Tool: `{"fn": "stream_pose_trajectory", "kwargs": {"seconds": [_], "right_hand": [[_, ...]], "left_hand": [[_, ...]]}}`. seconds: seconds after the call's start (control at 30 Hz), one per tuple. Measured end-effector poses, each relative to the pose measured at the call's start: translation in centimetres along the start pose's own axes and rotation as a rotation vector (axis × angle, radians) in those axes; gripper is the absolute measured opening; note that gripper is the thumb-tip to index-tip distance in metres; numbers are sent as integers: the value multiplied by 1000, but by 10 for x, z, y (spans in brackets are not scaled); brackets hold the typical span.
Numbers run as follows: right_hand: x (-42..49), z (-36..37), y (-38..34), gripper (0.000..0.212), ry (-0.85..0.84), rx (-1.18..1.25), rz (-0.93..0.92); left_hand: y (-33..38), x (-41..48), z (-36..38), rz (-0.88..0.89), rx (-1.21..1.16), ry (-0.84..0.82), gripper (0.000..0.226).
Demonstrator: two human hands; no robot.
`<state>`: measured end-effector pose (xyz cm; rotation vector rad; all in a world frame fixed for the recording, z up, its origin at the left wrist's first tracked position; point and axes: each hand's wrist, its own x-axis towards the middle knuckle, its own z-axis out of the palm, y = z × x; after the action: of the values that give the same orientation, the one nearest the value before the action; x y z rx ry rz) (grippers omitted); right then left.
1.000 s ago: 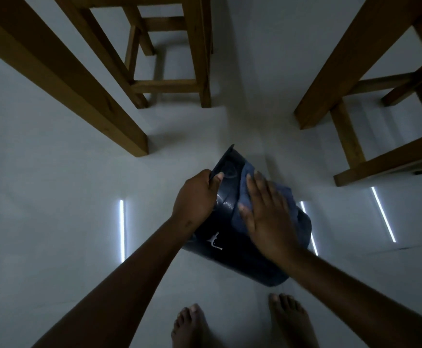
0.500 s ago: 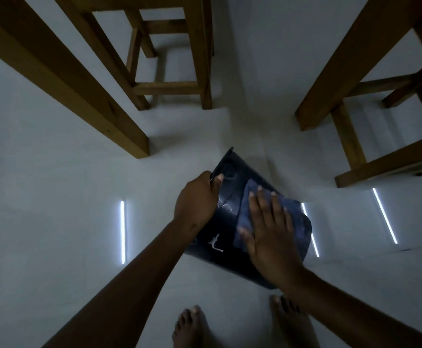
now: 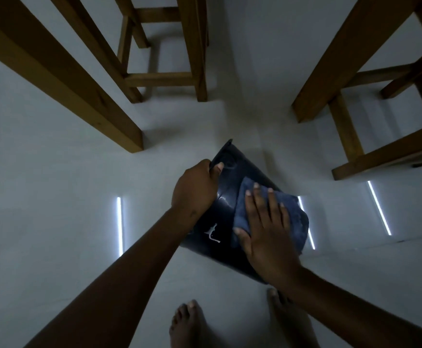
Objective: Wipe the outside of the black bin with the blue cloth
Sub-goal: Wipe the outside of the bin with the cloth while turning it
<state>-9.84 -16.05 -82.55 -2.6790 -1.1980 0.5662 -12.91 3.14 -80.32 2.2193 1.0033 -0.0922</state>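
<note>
Left hand (image 3: 196,188) grips the black bin (image 3: 212,229) rim; right hand (image 3: 267,231), fingers spread, presses the blue cloth (image 3: 291,214); overlapping strokes would clean best.

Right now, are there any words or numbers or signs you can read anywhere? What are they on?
No words or numbers can be read anywhere.
The only mark is a small white figure on the side of the black bin, a logo shape with no letters.
Round embossed marks near the bin's rim, by the left hand, are too dim to read.
The blue cloth under the right hand shows no label.
</note>
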Motion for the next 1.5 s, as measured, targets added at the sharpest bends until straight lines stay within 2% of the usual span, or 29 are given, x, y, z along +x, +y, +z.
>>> {"fn": "stream_pose_trajectory", "kwargs": {"seconds": [0.13,0.23,0.33,0.43,0.5,0.63,0.7,0.77,0.87,0.97,1.13,1.2,1.33,1.5], "right_hand": [[37,-9,2,68,54,89,-106],[67,-13,17,66,61,287,-8],[83,-15,33,58,37,416,35],[83,-17,39,54,-20,516,3],[64,-16,32,54,28,424,-16],[12,-9,-2,58,108,88,-174],[24,-10,-2,57,113,120,-167],[57,-16,7,56,113,205,-112],[97,-24,30,51,28,356,-35],[69,-14,35,54,15,254,-72],[4,0,3,64,56,38,-202],[27,-6,0,64,72,58,-198],[66,-15,20,59,57,297,-45],[4,1,9,58,73,46,-192]], "left_hand": [[14,5,-2,13,2,-35,41],[14,-5,-16,26,-168,-146,31],[-14,-29,-25,-11,-327,-294,25],[-37,-51,-17,-37,-319,-222,22],[-33,-51,-13,-18,-265,-126,15],[-8,-33,-12,89,-216,-20,27],[-1,-26,-11,104,-229,-43,35],[1,-20,-8,100,-217,-37,32],[-2,-13,-6,72,-166,0,29],[-3,-10,-8,64,-125,-28,31],[-1,-7,-6,84,-84,-16,38],[-1,-8,-6,87,-79,-18,39],[1,-6,-8,69,-54,-34,37],[-5,-7,-8,64,-64,-47,34]]}}
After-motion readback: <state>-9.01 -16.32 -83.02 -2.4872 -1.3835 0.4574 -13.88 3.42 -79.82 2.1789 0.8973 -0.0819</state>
